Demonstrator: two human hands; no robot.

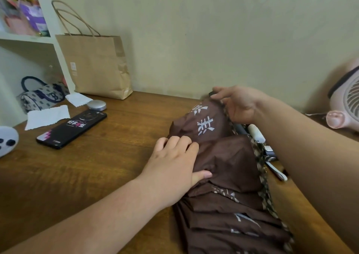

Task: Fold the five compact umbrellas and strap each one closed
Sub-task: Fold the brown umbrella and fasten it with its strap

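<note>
The brown printed-fabric compact umbrella [223, 156] lies collapsed but unstrapped on the wooden surface [116, 156] (a white umbrella handle [257, 133] shows just beyond it), left hand [174, 168] gripping its folds, right hand [240, 104] pinching its black tip [211, 93].

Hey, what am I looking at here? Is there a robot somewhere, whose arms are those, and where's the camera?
There is no robot here. These are a person's two bare arms, seen by one wide-angle camera worn on the head, looking forward and down. The left hand gathers the cloth of a brown umbrella lying on the wooden table. The right hand holds the umbrella's far tip. Behind the right arm, what look like other umbrellas peek out. Also on the table are a black phone, torn white paper, a brown paper bag and a pink fan.
</note>
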